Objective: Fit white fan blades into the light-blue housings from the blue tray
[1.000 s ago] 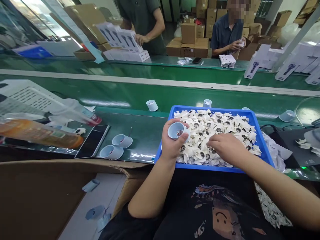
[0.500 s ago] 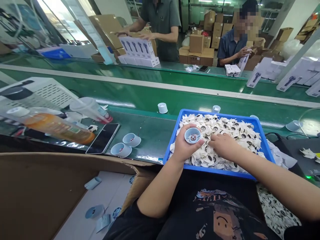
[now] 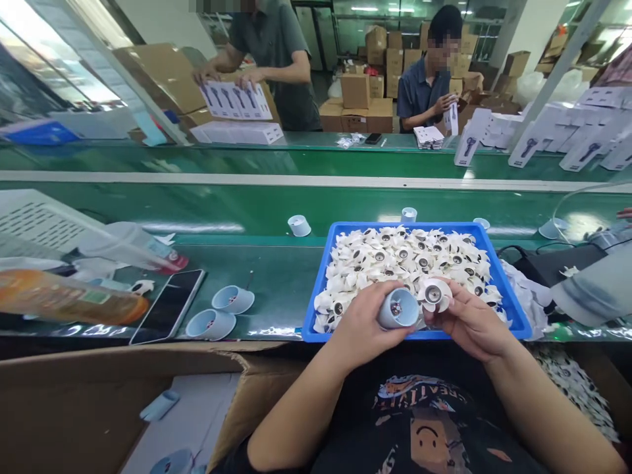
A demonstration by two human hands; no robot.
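Note:
My left hand (image 3: 366, 322) is wrapped round a light blue cup-shaped housing (image 3: 405, 315), its mouth tilted up toward me with a small motor part visible inside. Close beside it, my right hand (image 3: 469, 320) pinches a white fan blade wheel (image 3: 434, 294) with a dark round hub. The wheel and the housing are almost side by side; whether they touch I cannot tell. Both hands hover over the near side of a blue tray (image 3: 320, 276), which is heaped with many more white fan blade wheels (image 3: 379, 257).
Two blue housings (image 3: 233, 299) stand left of the tray by a phone (image 3: 168, 306) and an orange drink bottle (image 3: 74, 296). More housings (image 3: 299, 226) sit along the green belt (image 3: 222, 204). A cardboard box (image 3: 99, 395) is below left. Two co-workers handle white cartons (image 3: 236, 100) opposite.
My right hand has lifted a white fan blade wheel out of the pile and brought it beside the housing. My left hand has come lower with the housing. The view has shifted right.

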